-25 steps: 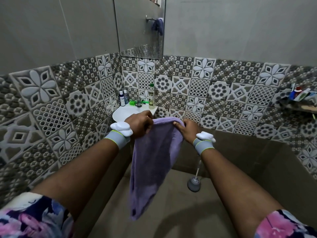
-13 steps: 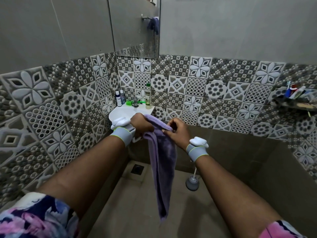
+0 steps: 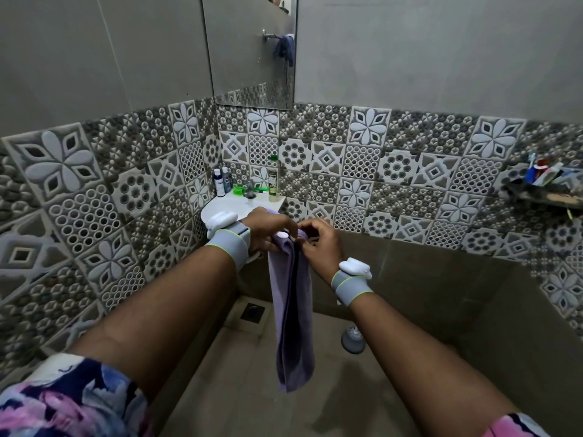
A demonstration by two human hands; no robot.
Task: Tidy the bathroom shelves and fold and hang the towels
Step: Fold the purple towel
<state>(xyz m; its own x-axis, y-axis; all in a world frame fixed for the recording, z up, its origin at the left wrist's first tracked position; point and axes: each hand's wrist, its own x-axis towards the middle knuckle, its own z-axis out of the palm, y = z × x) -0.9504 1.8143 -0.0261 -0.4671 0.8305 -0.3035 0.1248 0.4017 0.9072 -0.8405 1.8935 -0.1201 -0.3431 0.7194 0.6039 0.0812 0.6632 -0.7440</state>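
A lilac towel hangs straight down in a narrow folded strip, in front of the corner sink. My left hand grips its top edge from the left. My right hand pinches the same top edge from the right, so the two hands almost touch. Both wrists wear grey bands with white pods. The towel's lower end hangs free above the floor. A dark blue towel on a rail shows only as a reflection in the mirror.
A white corner sink carries two small bottles, a tall green-capped bottle and a green brush. A dark wall shelf at the right holds toothbrushes and tubes. On the floor are a drain and a grey brush holder.
My hands have come together, bringing the towel's two top corners into one spot. The towel went from a wide sheet to a narrow doubled strip. My view tilted slightly upward.
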